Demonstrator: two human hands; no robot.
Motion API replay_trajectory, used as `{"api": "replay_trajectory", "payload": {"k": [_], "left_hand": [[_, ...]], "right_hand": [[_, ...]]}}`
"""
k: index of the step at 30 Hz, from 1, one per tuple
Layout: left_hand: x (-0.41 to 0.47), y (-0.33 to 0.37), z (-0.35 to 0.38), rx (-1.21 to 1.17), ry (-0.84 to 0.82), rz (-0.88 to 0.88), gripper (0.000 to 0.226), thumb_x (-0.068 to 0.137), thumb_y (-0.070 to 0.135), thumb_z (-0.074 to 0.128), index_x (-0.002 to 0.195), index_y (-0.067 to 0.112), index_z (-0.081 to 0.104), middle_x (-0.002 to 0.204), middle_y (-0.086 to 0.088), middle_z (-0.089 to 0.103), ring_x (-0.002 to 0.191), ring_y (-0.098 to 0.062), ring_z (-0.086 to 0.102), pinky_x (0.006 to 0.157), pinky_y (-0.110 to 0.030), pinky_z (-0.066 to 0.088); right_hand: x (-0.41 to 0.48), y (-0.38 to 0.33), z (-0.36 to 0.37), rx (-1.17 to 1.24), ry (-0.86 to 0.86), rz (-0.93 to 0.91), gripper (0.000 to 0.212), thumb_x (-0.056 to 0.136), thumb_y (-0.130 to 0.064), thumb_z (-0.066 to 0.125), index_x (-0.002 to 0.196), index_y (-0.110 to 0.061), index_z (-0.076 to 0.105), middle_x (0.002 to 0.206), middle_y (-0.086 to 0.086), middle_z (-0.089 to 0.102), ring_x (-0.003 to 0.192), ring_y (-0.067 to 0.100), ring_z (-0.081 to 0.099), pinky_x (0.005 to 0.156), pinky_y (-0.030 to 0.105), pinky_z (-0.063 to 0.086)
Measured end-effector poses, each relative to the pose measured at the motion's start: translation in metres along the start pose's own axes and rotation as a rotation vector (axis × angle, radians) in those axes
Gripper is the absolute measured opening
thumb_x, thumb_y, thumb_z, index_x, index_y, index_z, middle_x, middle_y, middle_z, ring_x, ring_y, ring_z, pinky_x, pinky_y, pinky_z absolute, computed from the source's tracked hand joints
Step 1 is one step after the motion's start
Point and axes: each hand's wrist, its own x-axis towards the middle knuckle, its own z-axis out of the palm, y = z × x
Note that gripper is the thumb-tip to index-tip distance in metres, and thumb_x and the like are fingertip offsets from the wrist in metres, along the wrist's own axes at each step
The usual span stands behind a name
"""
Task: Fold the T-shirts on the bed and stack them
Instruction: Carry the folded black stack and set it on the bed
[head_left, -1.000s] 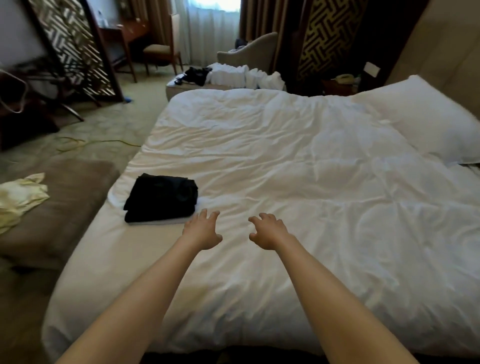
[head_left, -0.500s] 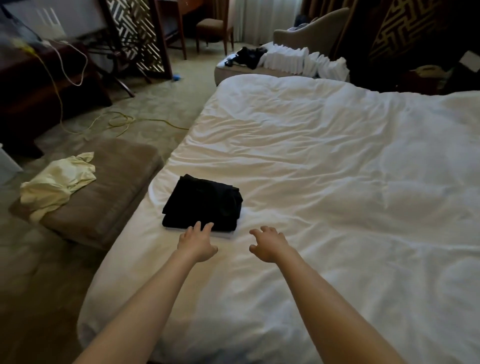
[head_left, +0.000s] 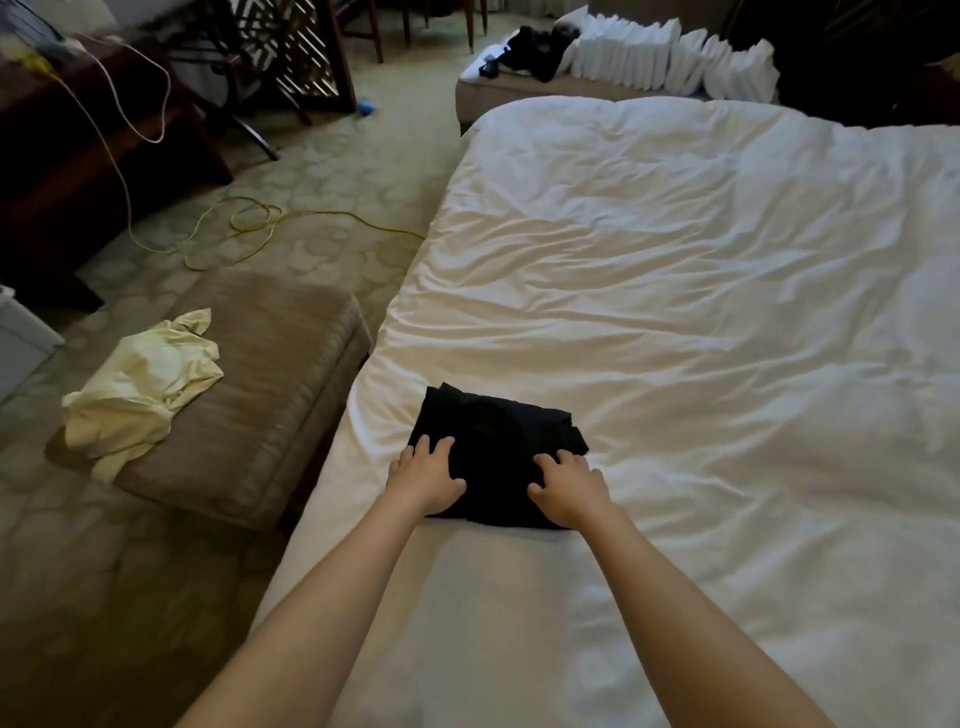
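The folded black cotton T-shirt (head_left: 498, 457) lies under your left hand (head_left: 423, 475) and right hand (head_left: 569, 486); both rest flat on it, fingers spread, arms outstretched.

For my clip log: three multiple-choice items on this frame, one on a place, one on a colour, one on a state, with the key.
1. Where does the pale yellow garment lie? A) on a chair B) on a pillow C) on the brown bench
2. What colour is the folded T-shirt? A) black B) white C) red
3. What are the hands doing? A) both hang in the air B) left hand and right hand both rest on the T-shirt C) only one touches it

Key: C, it lies crumpled on the bench; A, it is plainly black; B, fingers of both lie on the cloth.
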Motion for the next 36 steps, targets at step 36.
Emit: {"api": "replay_trajectory", "payload": {"k": [36], "left_hand": [[0.184, -0.083, 0.025, -1.056, -0.637, -0.2, 0.065, 0.063, 0.043, 0.08, 0.116, 0.013, 0.057, 0.114, -0.008, 0.066, 0.106, -0.026, 0.062, 0.097, -0.037, 0.046]], "right_hand": [[0.124, 0.049, 0.047, 1.411, -0.179, 0.516, 0.038, 0.077, -0.021, 0.075, 0.111, -0.011, 0.061, 0.103, 0.009, 0.069, 0.091, 0.024, 0.066, 0.068, 0.029, 0.053]]}}
